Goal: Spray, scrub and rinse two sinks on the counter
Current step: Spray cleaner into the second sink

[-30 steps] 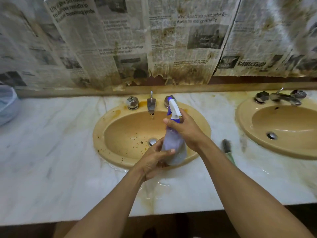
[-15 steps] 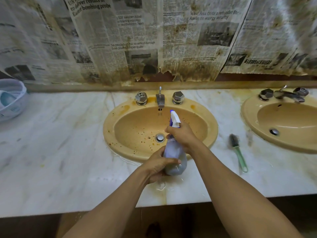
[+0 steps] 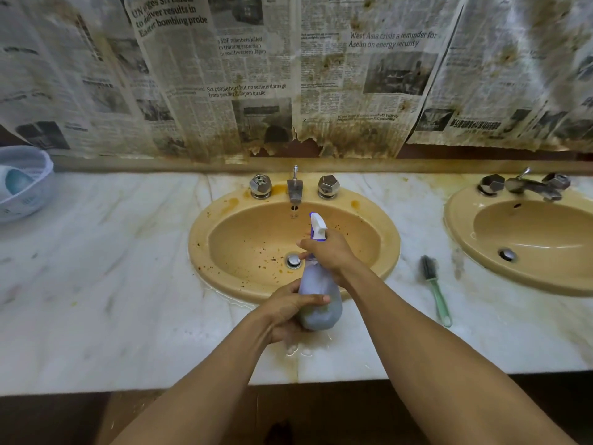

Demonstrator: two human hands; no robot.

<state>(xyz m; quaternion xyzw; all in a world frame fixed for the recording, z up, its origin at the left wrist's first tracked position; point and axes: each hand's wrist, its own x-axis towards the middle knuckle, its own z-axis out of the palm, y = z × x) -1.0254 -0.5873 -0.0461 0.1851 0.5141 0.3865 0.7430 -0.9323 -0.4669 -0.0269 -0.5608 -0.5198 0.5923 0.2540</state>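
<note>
A pale spray bottle (image 3: 317, 293) with a white and blue nozzle is held over the front rim of the middle tan sink (image 3: 224, 220). My right hand (image 3: 330, 253) grips its neck at the trigger, nozzle aimed at the basin. My left hand (image 3: 288, 311) cups the bottle's lower body. Brown specks dot the basin around the drain (image 3: 293, 261). A second tan sink (image 3: 462, 226) sits at the right. A green-handled brush (image 3: 436, 290) lies on the counter between the sinks.
The white marble counter (image 3: 112, 268) has brown stains and a wet patch near its front edge. A white bowl (image 3: 29, 200) sits far left. Each sink has chrome taps (image 3: 294, 187) behind it. Stained newspaper (image 3: 288, 75) covers the wall.
The view has shifted left and pulled back, showing the bowl and the whole brush. Both hands still hold the bottle, now over the sink's front rim.
</note>
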